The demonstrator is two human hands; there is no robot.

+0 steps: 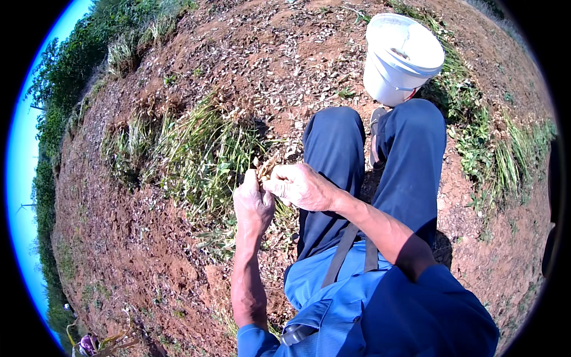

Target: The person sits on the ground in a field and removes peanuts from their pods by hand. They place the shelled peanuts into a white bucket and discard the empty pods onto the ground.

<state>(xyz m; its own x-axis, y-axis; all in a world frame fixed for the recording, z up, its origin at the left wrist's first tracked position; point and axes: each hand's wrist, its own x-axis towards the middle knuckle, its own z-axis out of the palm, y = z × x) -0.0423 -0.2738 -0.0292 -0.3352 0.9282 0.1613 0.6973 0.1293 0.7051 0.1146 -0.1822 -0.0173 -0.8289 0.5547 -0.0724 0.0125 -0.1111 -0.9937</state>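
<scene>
My left hand (253, 205) is closed around a pulled peanut plant, just left of my knees. Tan pods and dry roots (266, 167) stick up from between the two hands. My right hand (303, 186) meets it from the right, its thumb and fingers pinched on the same root cluster. The fingertips partly hide what they grip. Beyond the hands and to their left lies a heap of uprooted peanut plants (209, 147), with green stems and leaves.
A white plastic bucket (383, 82) stands past my feet, with a few light brown things (400, 54) inside. More pulled plants (473, 143) lie in a row on the right. Reddish soil (147, 250) with dry leaf litter surrounds me. Green bushes (67, 76) line the far left.
</scene>
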